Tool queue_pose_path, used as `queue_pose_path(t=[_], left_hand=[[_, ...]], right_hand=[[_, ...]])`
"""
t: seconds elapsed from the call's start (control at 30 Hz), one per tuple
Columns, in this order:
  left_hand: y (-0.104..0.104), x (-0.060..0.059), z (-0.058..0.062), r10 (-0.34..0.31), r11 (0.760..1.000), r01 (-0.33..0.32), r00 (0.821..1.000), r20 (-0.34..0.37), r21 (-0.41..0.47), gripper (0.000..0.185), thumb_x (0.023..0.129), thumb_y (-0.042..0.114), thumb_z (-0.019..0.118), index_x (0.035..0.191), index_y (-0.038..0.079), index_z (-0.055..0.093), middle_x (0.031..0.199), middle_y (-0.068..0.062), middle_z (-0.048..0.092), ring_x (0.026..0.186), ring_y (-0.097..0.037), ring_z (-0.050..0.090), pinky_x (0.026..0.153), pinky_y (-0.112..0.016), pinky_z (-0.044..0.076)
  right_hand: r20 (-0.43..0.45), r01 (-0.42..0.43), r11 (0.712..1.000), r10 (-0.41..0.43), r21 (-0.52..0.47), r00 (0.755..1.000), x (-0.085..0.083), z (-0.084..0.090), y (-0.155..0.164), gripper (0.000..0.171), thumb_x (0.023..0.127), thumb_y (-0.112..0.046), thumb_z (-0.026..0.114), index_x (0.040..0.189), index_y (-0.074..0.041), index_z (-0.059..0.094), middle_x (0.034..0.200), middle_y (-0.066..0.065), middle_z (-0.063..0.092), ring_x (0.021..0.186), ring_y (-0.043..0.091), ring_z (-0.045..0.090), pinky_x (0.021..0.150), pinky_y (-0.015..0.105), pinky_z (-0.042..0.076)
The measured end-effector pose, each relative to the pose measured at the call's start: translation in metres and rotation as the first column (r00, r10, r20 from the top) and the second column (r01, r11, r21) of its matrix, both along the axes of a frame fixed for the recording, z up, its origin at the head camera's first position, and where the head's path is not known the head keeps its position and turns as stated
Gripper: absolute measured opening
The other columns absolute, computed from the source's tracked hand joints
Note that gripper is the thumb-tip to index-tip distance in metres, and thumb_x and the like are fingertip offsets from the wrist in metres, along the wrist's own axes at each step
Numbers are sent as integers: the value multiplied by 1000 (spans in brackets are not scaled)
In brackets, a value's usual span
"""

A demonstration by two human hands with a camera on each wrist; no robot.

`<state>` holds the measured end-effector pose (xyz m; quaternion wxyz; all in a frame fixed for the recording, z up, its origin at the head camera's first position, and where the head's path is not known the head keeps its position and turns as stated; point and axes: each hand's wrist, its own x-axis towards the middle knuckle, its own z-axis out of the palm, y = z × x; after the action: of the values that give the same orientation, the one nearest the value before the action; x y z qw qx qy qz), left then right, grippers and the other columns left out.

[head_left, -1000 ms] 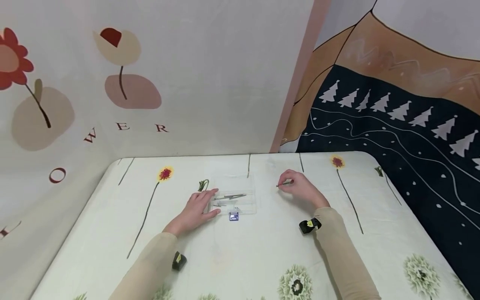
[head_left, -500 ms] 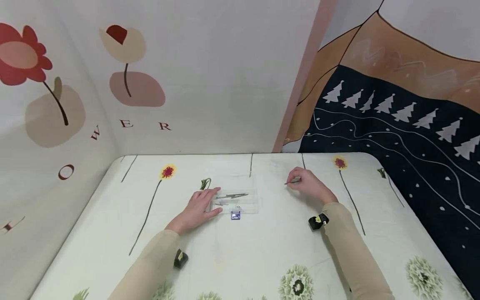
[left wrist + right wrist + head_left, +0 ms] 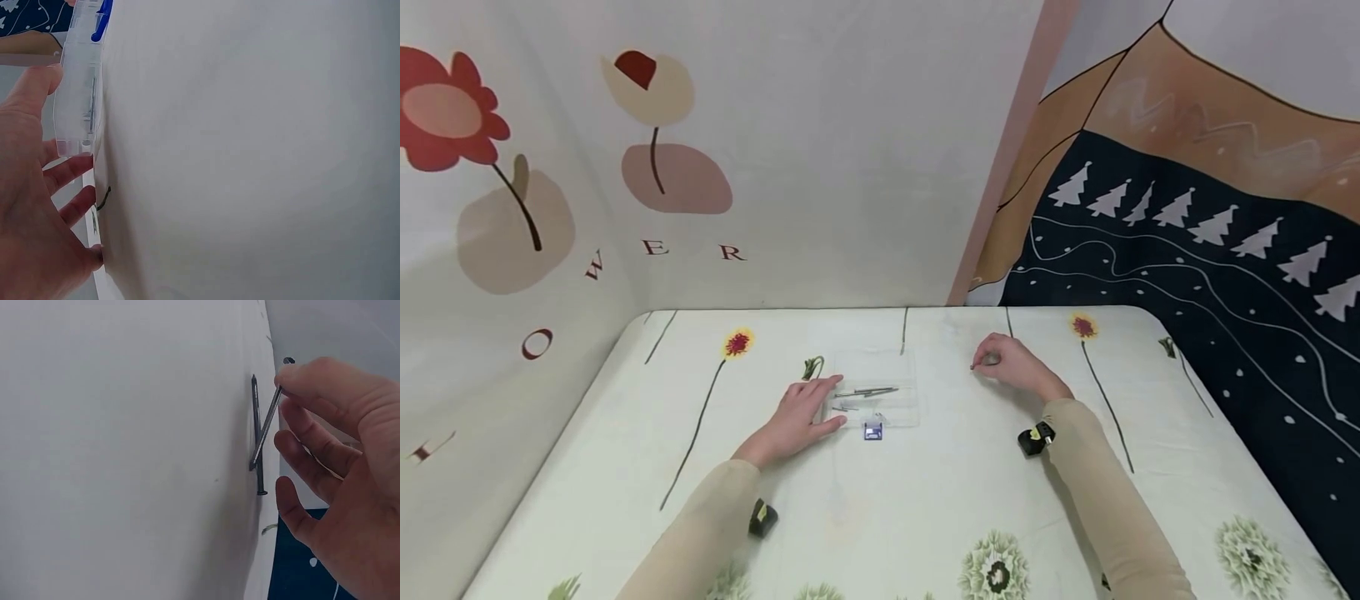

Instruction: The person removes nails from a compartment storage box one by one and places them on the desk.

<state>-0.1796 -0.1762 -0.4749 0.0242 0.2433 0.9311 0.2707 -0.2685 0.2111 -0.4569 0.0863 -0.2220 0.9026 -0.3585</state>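
Observation:
My left hand (image 3: 793,417) spans the left end of a clear plastic box (image 3: 895,418), its thumb at the front corner and index finger at the back corner. In the left wrist view the thumb lies along the box wall (image 3: 75,100) and the other fingers spread past its end. Several nails (image 3: 868,391) lie inside the compartments. To the right of the box, my right hand (image 3: 1018,367) pinches a dark nail (image 3: 269,419) near its head between thumb and finger, tip pointing down. A second nail (image 3: 255,400) lies on the tablecloth, overlapped by the held one in this view.
A blue latch (image 3: 873,431) sits at the box's front edge. The white tablecloth (image 3: 865,517) has printed flowers and stems. Behind the table hangs a printed cloth wall (image 3: 820,233), with a dark tree-patterned cloth (image 3: 1195,267) on the right.
My right hand has shifted slightly right over the cloth, and the nail it pinches shows less in the head view. My left hand stays at the box; the head view has shifted a little.

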Motion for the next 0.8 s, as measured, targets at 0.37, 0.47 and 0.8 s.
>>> queue_pose_path(t=[0.37, 0.47, 0.8], left_hand=[[-1, -1, -1, 10, 1000, -10, 999, 30, -12, 68, 93, 34, 64, 147, 4, 36, 140, -18, 45, 119, -39, 38, 100, -54, 27], [-1, -1, -2, 8, 1000, -8, 1000, 29, -10, 68, 93, 34, 64, 147, 4, 36, 140, -18, 45, 119, -39, 38, 100, -55, 27], [0, -1, -3, 10, 1000, -9, 999, 33, -14, 68, 93, 35, 64, 148, 6, 35, 141, -17, 44, 119, -38, 38, 99, -55, 28]], right_hand=[[6, -27, 999, 27, 31, 1000, -7, -7, 2, 7, 88, -9, 71, 90, -2, 72, 97, 6, 62, 98, 27, 53, 93, 48, 38], [4, -30, 999, 30, 31, 1000, -8, -7, 2, 6, 87, -8, 72, 89, -3, 72, 97, 6, 62, 98, 27, 53, 94, 48, 37], [30, -4, 1000, 4, 6, 1000, -4, -5, 0, 6, 87, -3, 69, 90, -7, 74, 98, 6, 60, 98, 27, 53, 93, 47, 38]])
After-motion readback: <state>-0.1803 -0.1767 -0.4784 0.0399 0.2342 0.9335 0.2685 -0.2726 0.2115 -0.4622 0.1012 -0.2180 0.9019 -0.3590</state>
